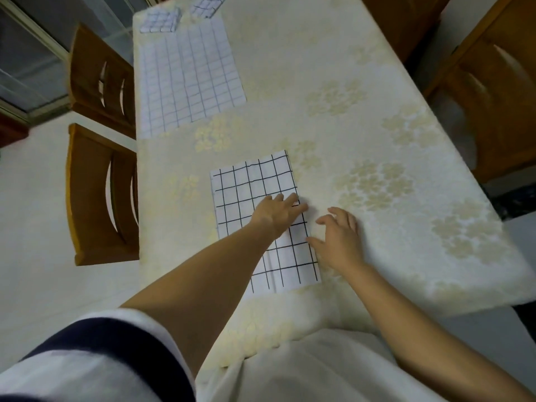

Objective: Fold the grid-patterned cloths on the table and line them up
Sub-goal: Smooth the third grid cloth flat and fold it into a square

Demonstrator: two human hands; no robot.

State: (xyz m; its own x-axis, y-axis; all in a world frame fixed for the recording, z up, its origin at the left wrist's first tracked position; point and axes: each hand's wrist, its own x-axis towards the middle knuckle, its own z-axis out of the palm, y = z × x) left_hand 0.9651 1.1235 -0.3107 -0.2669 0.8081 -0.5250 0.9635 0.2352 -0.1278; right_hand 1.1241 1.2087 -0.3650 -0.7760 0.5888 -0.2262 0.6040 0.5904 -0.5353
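Folded grid cloth (246, 192) lies near the tabletop's (377, 140) near edge. Left hand (275, 216) presses flat on it, fingers straight, grasping nothing. Right hand (340, 239) rests just beside its right edge, fingers spread, released. Larger cloth (188, 79) lies along the left edge.

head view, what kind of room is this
Most likely a home dining room: a long cloth-covered table with a cream floral print, wooden dining chairs set along both its sides, and what looks like a sliding glass door or window at the far left.
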